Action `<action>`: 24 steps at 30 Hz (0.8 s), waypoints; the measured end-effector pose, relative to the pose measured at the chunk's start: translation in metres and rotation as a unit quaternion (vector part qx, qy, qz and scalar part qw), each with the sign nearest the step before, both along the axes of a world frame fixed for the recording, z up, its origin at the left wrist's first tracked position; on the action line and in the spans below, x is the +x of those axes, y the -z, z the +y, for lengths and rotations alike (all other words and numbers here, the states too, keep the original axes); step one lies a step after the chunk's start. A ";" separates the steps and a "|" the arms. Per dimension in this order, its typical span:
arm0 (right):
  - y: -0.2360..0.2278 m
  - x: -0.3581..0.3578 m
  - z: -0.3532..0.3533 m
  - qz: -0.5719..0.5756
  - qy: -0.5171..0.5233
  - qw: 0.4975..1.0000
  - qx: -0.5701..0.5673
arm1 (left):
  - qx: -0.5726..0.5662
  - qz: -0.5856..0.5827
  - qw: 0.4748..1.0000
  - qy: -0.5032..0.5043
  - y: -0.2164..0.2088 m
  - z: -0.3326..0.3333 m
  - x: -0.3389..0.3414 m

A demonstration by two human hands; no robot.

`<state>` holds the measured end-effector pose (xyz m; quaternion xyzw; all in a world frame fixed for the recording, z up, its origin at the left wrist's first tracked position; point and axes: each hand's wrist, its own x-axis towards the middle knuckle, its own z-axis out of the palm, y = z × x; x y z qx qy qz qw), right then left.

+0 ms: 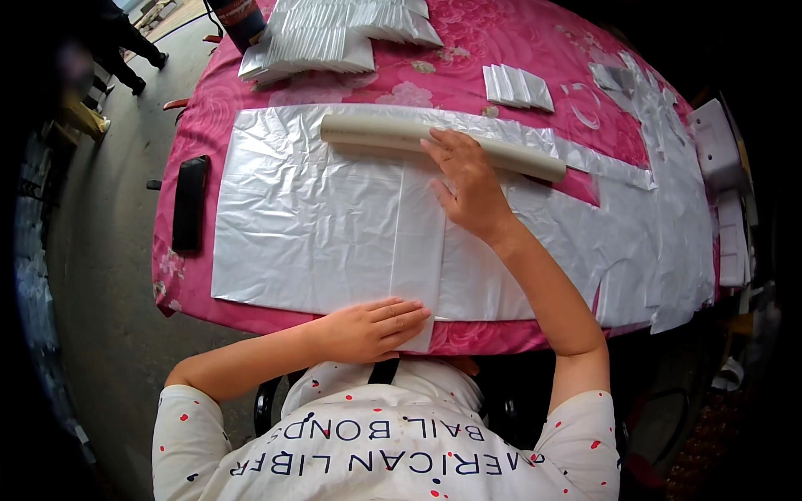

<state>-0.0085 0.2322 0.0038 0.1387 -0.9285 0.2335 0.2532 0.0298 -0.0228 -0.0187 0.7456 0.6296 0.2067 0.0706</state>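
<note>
A wide sheet of shiny, translucent white plastic point(305, 213) lies spread over the table, with a narrower folded strip point(419, 242) across its middle. My left hand point(368, 330) rests flat on the strip's near end by the table edge, fingers stretched out side by side. Across the far part of the plastic lies a long beige tube point(368, 131), slanting down to the right. My right hand point(472, 184) reaches over the tube's middle with fingers apart, the fingertips at its surface. Whether the palm presses on the plastic cannot be made out.
Folded plastic packets point(313, 46) are heaped at the far left, and a smaller row point(518, 88) lies farther right. A black phone point(190, 204) lies on the pink flowered tablecloth point(459, 336). White plastic boxes point(717, 146) stand at the right edge. A person point(125, 42) is in the background.
</note>
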 end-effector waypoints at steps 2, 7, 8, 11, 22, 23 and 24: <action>-0.002 0.036 -0.014 -0.105 -0.102 0.988 -0.056 | 0.038 0.014 0.999 0.019 0.002 -0.005 -0.004; 0.003 0.095 -0.034 -0.188 -0.197 0.961 -0.044 | 0.077 0.065 0.992 0.070 -0.007 -0.006 -0.016; 0.001 0.099 -0.036 -0.188 -0.187 0.963 -0.044 | 0.085 0.042 0.993 0.071 -0.007 -0.007 -0.018; 0.002 0.104 -0.039 -0.184 -0.163 0.968 -0.060 | 0.118 -0.140 0.983 0.017 -0.012 -0.009 -0.017; 0.017 0.109 -0.043 -0.081 0.002 0.997 0.005 | 0.026 -0.053 0.987 -0.147 -0.013 0.013 -0.027; 0.013 0.110 -0.041 -0.080 0.003 0.997 0.015 | 0.022 -0.045 0.986 -0.161 -0.011 0.015 -0.027; 0.010 0.110 -0.041 -0.079 0.004 0.997 0.024 | 0.018 -0.039 0.984 -0.175 -0.010 0.017 -0.028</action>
